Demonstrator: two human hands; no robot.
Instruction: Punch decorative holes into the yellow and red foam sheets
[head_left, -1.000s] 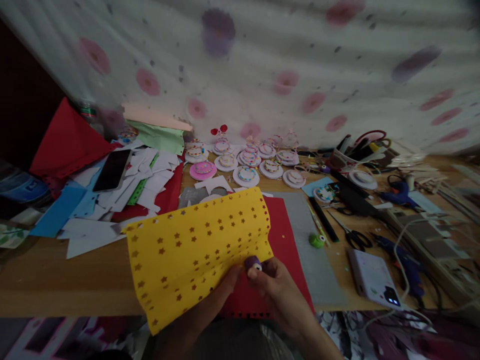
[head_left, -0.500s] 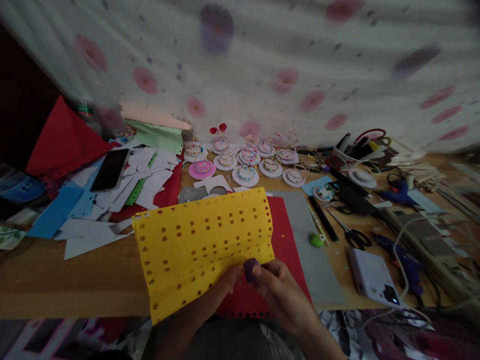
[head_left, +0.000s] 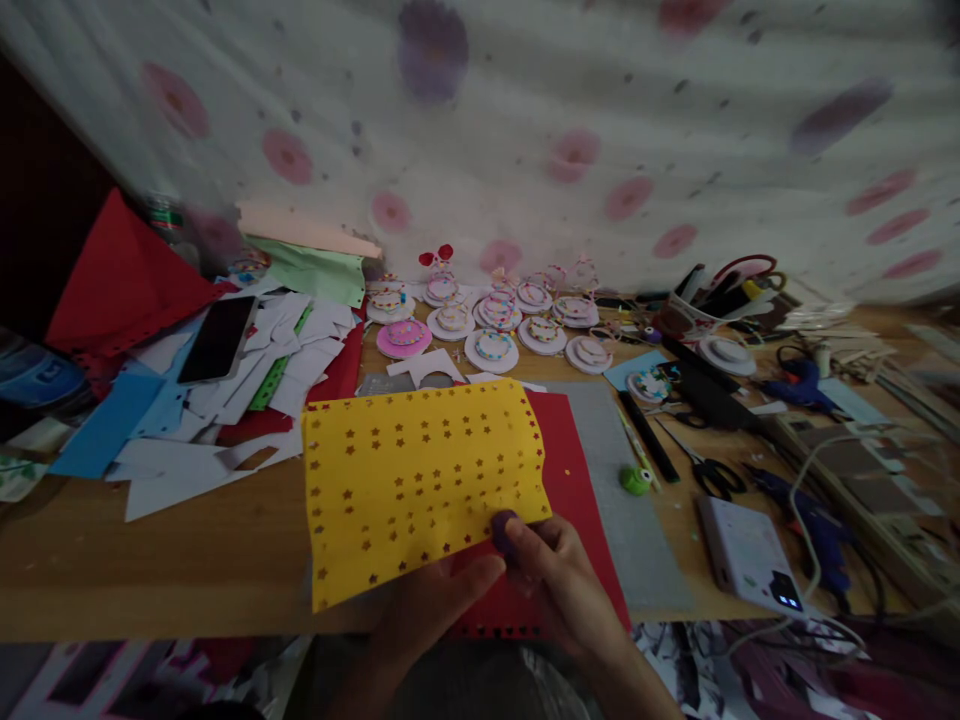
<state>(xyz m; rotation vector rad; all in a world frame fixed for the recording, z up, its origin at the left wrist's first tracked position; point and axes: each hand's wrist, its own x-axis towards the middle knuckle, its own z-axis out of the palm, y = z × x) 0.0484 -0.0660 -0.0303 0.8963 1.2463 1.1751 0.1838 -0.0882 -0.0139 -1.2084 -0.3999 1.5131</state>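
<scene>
A yellow sheet of paper [head_left: 420, 450] punched with rows of star-shaped holes is held above the table's front part. My right hand [head_left: 566, 580] is closed around a small purple craft punch [head_left: 503, 533] at the sheet's lower right edge. My left hand [head_left: 439, 610] holds the sheet from below at its lower edge; its thumb reaches toward the punch, and its other fingers are hidden. Beneath lies a red sheet [head_left: 581, 480], partly covered, over a grey mat [head_left: 645, 560].
Bead-ringed white discs [head_left: 491, 352] stand along the back. Paper scraps [head_left: 247, 400] and a phone [head_left: 217, 340] pile up at left. To the right are scissors [head_left: 716, 478], a green-topped pencil [head_left: 636, 480], a white power bank [head_left: 750, 560], and glue guns [head_left: 810, 520] with cables.
The yellow sheet's left end has shifted right and its lower left corner has risen. My left thumb has come off the sheet's edge, nearer the punch. My right hand stays on the punch.
</scene>
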